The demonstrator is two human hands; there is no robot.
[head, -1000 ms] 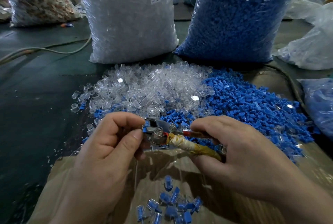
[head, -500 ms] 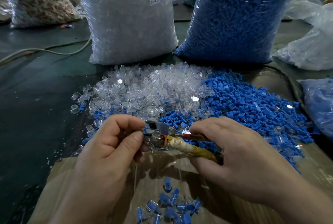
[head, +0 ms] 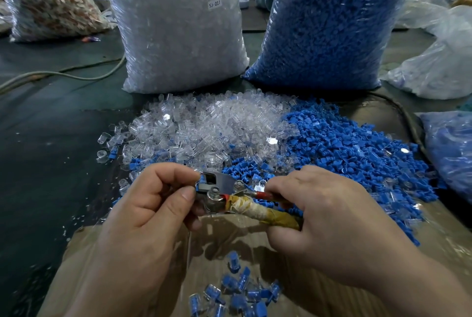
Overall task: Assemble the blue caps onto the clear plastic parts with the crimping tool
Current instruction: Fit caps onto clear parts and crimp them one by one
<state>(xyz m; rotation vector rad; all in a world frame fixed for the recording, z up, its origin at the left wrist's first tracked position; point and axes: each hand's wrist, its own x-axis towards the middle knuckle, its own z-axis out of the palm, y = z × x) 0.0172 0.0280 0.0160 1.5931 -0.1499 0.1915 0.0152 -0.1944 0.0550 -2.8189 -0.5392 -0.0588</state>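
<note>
My right hand (head: 334,222) grips the taped handles of the crimping tool (head: 245,201), whose metal jaws point left. My left hand (head: 145,212) pinches a small part with a blue cap (head: 203,179) at the jaws, between thumb and forefinger; the part is mostly hidden by my fingers. Behind my hands lie a pile of clear plastic parts (head: 204,125) and a pile of blue caps (head: 344,153). Several assembled pieces (head: 237,293) lie on the brown paper in front of me.
A big bag of clear parts (head: 176,25) and a big bag of blue caps (head: 329,23) stand at the back. More bags sit at the far left (head: 46,0) and at the right (head: 444,66). A cable (head: 76,75) crosses the dark table at left.
Hardly anything differs: both hands stay at the tool, and the view has dipped slightly.
</note>
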